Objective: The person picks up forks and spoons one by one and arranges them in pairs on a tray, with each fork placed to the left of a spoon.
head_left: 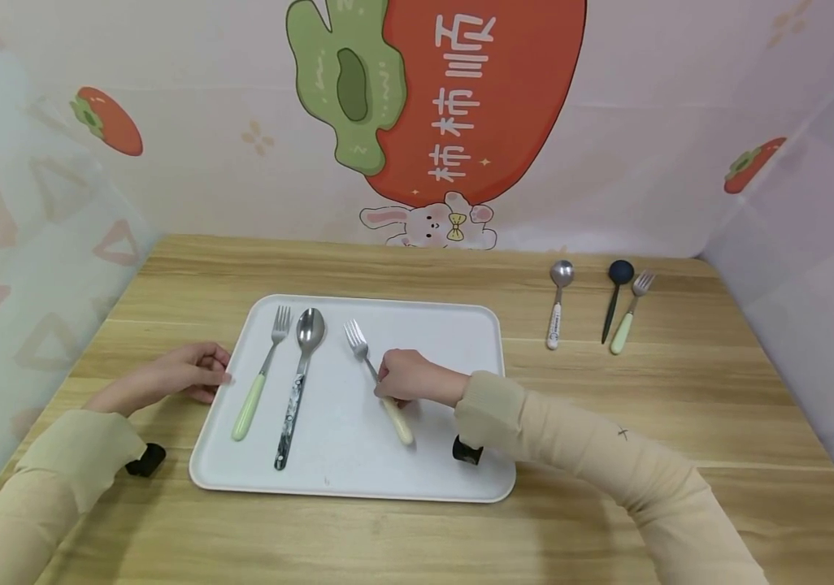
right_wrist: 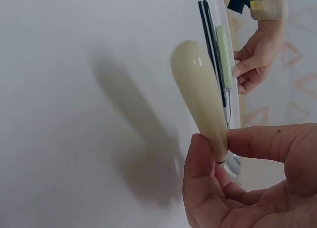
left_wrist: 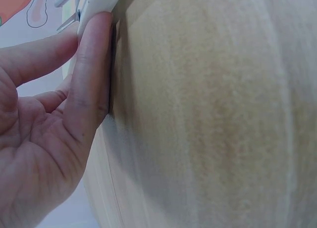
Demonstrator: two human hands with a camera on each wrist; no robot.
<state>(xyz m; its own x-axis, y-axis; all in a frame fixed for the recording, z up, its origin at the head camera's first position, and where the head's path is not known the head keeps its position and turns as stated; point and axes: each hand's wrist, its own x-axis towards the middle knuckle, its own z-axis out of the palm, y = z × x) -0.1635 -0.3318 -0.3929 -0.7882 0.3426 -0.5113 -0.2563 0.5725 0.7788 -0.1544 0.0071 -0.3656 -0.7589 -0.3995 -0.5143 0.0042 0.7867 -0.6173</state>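
Note:
My right hand (head_left: 417, 375) pinches a fork with a cream handle (head_left: 397, 421) between thumb and fingers, where the handle meets the neck. In the right wrist view that handle (right_wrist: 195, 92) slants over the white surface and casts a shadow on it. At the left side of the white tray (head_left: 358, 483), my left hand (head_left: 181, 375) holds the rim, thumb and index finger (left_wrist: 91, 60) at the edge. Also on the tray lie a green-handled fork (head_left: 249, 406) and, to its right, a large spoon with a black-and-white patterned handle (head_left: 289, 422).
Right of the tray, on the wooden table (head_left: 680, 431), lie a spoon with a white handle (head_left: 554, 325), a black spoon (head_left: 611, 313) and a smaller green-handled fork (head_left: 622, 333). A printed backdrop (head_left: 205, 171) rises behind the table, with pale sheets at both sides.

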